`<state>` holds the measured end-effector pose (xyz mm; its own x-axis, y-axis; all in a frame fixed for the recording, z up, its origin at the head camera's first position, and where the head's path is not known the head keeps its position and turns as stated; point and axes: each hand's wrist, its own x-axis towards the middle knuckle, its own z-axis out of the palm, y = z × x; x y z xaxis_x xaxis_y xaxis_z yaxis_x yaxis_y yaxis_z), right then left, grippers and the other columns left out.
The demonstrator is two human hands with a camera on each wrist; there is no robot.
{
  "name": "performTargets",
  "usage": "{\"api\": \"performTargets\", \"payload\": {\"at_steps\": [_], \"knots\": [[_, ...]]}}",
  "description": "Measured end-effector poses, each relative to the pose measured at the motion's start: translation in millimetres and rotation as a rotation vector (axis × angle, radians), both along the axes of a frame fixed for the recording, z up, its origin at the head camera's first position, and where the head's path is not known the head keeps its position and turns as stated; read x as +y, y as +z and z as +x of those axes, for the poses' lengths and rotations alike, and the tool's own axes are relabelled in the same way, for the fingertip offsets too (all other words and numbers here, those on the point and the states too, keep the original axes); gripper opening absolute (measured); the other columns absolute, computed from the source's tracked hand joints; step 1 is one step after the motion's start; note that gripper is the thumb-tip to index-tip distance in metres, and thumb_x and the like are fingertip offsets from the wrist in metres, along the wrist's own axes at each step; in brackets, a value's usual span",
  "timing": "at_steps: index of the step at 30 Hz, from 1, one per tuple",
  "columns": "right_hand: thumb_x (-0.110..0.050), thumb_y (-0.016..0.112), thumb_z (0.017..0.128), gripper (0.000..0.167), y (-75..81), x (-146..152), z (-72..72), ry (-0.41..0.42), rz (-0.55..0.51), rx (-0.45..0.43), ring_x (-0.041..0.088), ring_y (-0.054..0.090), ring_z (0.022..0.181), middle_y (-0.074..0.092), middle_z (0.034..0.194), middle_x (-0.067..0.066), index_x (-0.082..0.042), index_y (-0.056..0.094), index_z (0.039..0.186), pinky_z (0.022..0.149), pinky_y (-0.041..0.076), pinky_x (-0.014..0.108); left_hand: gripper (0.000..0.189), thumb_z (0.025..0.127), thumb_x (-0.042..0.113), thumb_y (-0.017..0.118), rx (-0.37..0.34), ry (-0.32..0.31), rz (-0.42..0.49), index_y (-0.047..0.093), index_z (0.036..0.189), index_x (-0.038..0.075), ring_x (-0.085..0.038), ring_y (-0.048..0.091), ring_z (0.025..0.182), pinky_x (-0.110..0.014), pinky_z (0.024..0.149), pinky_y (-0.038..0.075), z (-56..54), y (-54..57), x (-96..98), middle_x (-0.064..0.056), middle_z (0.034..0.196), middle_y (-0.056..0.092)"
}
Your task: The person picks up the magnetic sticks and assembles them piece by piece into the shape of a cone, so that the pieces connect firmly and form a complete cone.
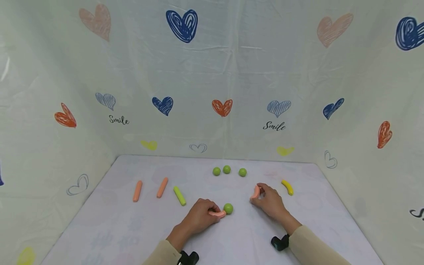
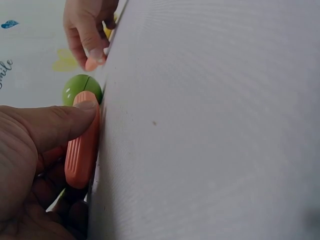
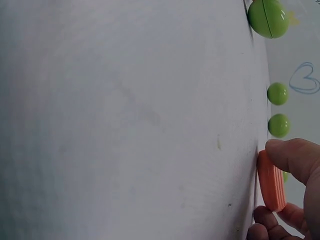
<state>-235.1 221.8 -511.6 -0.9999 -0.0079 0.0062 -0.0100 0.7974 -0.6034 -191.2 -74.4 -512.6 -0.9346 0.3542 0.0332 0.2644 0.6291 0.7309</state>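
Observation:
On the near middle of the white table, my left hand (image 1: pixel 201 216) pinches a curved, ridged orange piece (image 1: pixel 217 214). Its tip meets a green ball (image 1: pixel 228 208) with a seam line. The left wrist view shows the thumb pressed on top of this ridged piece (image 2: pixel 82 145), low beside the tabletop. Farther right, my right hand (image 1: pixel 272 202) grips a second curved orange piece (image 1: pixel 256 192) between thumb and fingers. In the right wrist view the grooves of that orange piece (image 3: pixel 272 180) show, and the thumb covers its upper end.
Behind the hands stand several green balls, one of them (image 1: pixel 243 172) nearest the right hand. A yellow curved piece (image 1: pixel 287 187) lies right of it. On the left are two orange sticks, one the outer stick (image 1: pixel 137 191), and a lime-green stick (image 1: pixel 179 195). A heart-printed curtain (image 1: pixel 248 84) surrounds the table.

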Motion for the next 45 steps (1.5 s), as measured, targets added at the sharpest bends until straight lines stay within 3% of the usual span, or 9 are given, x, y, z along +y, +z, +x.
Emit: {"api": "performTargets", "payload": {"at_steps": [8,19,31,45], "knots": [[-0.024,0.085,0.087,0.071,-0.7,-1,-0.6,0.041,-0.031,0.008,0.023,0.059,0.100,0.069,0.113,0.008,-0.003,0.054,0.148,0.087,0.050,0.043,0.006,0.091,0.023,0.083,-0.001,0.004,0.004,0.077,0.092,0.023,-0.008,0.053,0.091,-0.026,0.078,0.046,0.3,0.5,0.0,0.016,0.088,0.066],[-0.019,0.087,0.086,0.071,14.0,-21,2.7,0.153,-0.309,-0.131,0.019,0.057,0.098,0.068,0.115,0.005,-0.007,0.055,0.149,0.080,0.048,0.031,0.006,0.092,0.022,0.084,-0.004,-0.014,0.028,0.079,0.095,0.022,-0.009,0.053,0.090,-0.025,0.076,0.045,-0.4,2.8,-1.5,0.015,0.090,0.068],[-0.014,0.085,0.086,0.069,15.6,-37,3.3,0.321,-0.354,-0.204,0.020,0.056,0.093,0.066,0.110,0.005,-0.004,0.055,0.147,0.074,0.047,0.025,0.009,0.090,0.015,0.084,0.034,-0.055,0.029,0.080,0.096,0.020,-0.009,0.055,0.096,-0.026,0.081,0.047,2.5,0.4,-0.5,0.013,0.095,0.072],[-0.012,0.082,0.089,0.064,15.6,-36,4.3,0.393,-0.338,-0.230,0.018,0.054,0.092,0.066,0.113,0.005,-0.006,0.057,0.148,0.074,0.044,0.024,0.011,0.091,0.016,0.083,0.046,-0.053,-0.001,0.079,0.098,0.022,-0.010,0.054,0.100,-0.028,0.083,0.046,4.9,1.0,1.0,0.014,0.097,0.071]]}}
